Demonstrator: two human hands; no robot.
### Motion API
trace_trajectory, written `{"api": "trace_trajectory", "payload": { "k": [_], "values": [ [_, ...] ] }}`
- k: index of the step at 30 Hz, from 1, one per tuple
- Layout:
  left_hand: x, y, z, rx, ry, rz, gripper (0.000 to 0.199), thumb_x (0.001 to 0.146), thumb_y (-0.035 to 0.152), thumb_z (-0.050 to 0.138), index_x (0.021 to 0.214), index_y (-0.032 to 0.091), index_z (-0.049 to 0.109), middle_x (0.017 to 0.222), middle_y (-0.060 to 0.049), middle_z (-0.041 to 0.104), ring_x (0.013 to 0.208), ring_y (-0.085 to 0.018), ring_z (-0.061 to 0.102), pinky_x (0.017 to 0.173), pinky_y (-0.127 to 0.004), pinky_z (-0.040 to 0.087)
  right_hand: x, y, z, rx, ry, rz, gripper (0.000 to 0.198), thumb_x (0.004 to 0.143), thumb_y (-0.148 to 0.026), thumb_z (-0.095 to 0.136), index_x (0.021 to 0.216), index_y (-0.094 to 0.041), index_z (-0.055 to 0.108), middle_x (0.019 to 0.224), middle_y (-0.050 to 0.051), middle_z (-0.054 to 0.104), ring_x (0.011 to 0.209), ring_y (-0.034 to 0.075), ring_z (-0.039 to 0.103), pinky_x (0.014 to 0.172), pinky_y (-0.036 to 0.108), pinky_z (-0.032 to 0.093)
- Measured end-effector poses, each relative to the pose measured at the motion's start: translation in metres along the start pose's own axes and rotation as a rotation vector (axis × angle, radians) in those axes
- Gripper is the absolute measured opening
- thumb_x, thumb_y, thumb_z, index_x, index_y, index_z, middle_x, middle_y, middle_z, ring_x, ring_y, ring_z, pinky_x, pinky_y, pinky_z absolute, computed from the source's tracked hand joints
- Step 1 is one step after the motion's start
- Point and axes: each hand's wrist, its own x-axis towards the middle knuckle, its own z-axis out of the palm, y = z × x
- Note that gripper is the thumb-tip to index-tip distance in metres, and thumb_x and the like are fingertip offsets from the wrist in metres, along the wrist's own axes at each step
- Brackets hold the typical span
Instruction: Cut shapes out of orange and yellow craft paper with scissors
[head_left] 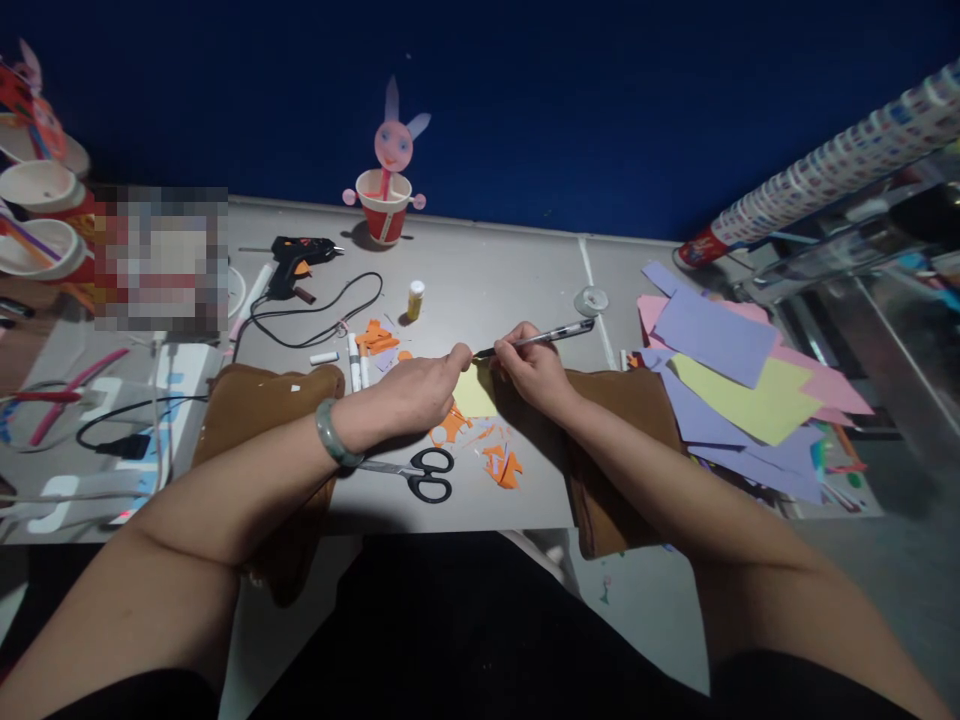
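My right hand (534, 368) is closed around a black pen (559, 332), which slants down to the left. Its tip comes close to the thumb of my left hand (427, 390). A piece of yellow paper (475, 392) lies under and between the two hands, with my left fingers closed at its upper left edge. Part of the paper is hidden by the hands. Orange paper scraps (504, 466) and black-handled scissors (430, 475) lie on the table nearer to me.
Brown pads lie beneath both forearms. At the back left are a glue gun (289, 265) with a looped cord, markers (354, 360) and a small bottle (415, 300). A paper-cup rabbit (385, 205) stands behind. Coloured sheets (720, 340) and a tape roll (591, 300) are to the right.
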Motion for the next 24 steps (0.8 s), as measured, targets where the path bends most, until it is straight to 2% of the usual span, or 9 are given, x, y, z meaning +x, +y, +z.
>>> {"api": "trace_trajectory", "payload": {
  "k": [3, 5, 7, 9, 11, 16, 18, 21, 24],
  "values": [
    [-0.002, 0.002, 0.001, 0.011, -0.001, 0.024, 0.054, 0.087, 0.008, 0.036, 0.141, 0.012, 0.033, 0.105, -0.016, 0.07, 0.084, -0.027, 0.069, 0.069, -0.037, 0.049, 0.012, -0.004, -0.004, 0.042, -0.071, 0.053, 0.021, 0.091, -0.034, 0.055, 0.076, -0.024, 0.044, 0.055, -0.003, 0.059, 0.043, 0.012, 0.047, 0.047, 0.027, 0.038],
    [-0.003, 0.005, 0.003, 0.029, -0.012, 0.044, 0.058, 0.088, 0.006, 0.034, 0.145, 0.01, 0.031, 0.119, -0.021, 0.067, 0.087, -0.027, 0.07, 0.07, -0.038, 0.05, 0.022, -0.008, -0.008, 0.045, -0.11, 0.069, 0.02, 0.088, -0.031, 0.057, 0.075, -0.024, 0.045, 0.055, -0.002, 0.06, 0.041, 0.011, 0.046, 0.045, 0.026, 0.036],
    [-0.004, 0.009, 0.005, 0.075, -0.034, 0.057, 0.057, 0.087, 0.004, 0.034, 0.144, 0.009, 0.034, 0.139, -0.025, 0.056, 0.088, -0.026, 0.07, 0.07, -0.039, 0.051, 0.033, -0.014, -0.012, 0.037, -0.147, 0.056, 0.018, 0.086, -0.029, 0.059, 0.074, -0.022, 0.048, 0.054, -0.002, 0.06, 0.041, 0.01, 0.045, 0.043, 0.025, 0.033],
    [-0.005, 0.014, 0.009, 0.142, -0.033, 0.075, 0.049, 0.087, 0.003, 0.032, 0.134, 0.011, 0.044, 0.156, -0.027, 0.038, 0.084, -0.024, 0.07, 0.068, -0.038, 0.052, 0.044, -0.021, -0.014, 0.018, -0.196, 0.017, 0.016, 0.084, -0.028, 0.061, 0.073, -0.021, 0.052, 0.054, -0.001, 0.06, 0.042, 0.01, 0.045, 0.043, 0.025, 0.032],
    [-0.006, 0.017, 0.011, 0.178, -0.014, 0.081, 0.042, 0.09, 0.005, 0.032, 0.128, 0.012, 0.048, 0.161, -0.027, 0.03, 0.078, -0.022, 0.07, 0.065, -0.038, 0.052, 0.055, -0.029, -0.015, -0.013, -0.264, -0.025, 0.014, 0.084, -0.029, 0.061, 0.075, -0.02, 0.055, 0.055, -0.001, 0.06, 0.043, 0.01, 0.045, 0.044, 0.025, 0.033],
    [-0.009, 0.023, 0.01, 0.19, -0.03, 0.091, 0.036, 0.092, 0.009, 0.032, 0.124, 0.013, 0.048, 0.156, -0.029, 0.038, 0.075, -0.023, 0.07, 0.062, -0.038, 0.052, 0.076, -0.047, -0.009, -0.189, -0.505, -0.219, 0.025, 0.087, -0.03, 0.055, 0.065, -0.018, 0.056, 0.068, 0.002, 0.063, 0.051, 0.009, 0.047, 0.05, 0.025, 0.035],
    [-0.01, 0.023, 0.008, 0.172, -0.056, 0.093, 0.035, 0.091, 0.009, 0.032, 0.122, 0.014, 0.048, 0.154, -0.027, 0.042, 0.075, -0.023, 0.07, 0.062, -0.038, 0.052, 0.081, -0.049, -0.006, -0.267, -0.598, -0.283, 0.029, 0.088, -0.029, 0.053, 0.062, -0.018, 0.055, 0.065, 0.001, 0.06, 0.052, 0.009, 0.045, 0.051, 0.025, 0.034],
    [-0.009, 0.024, 0.006, 0.129, -0.091, 0.082, 0.034, 0.092, 0.011, 0.032, 0.122, 0.016, 0.047, 0.148, -0.025, 0.049, 0.075, -0.024, 0.069, 0.063, -0.037, 0.051, 0.087, -0.047, -0.001, -0.35, -0.682, -0.319, 0.027, 0.088, -0.028, 0.053, 0.063, -0.019, 0.054, 0.059, -0.001, 0.056, 0.052, 0.009, 0.043, 0.053, 0.026, 0.033],
    [-0.007, 0.023, 0.005, 0.088, -0.103, 0.077, 0.032, 0.093, 0.012, 0.032, 0.121, 0.017, 0.047, 0.148, -0.024, 0.049, 0.077, -0.023, 0.069, 0.066, -0.037, 0.052, 0.091, -0.045, 0.004, -0.379, -0.732, -0.301, 0.02, 0.088, -0.027, 0.054, 0.069, -0.019, 0.055, 0.062, -0.001, 0.059, 0.054, 0.01, 0.045, 0.055, 0.026, 0.035]
  ]
}}
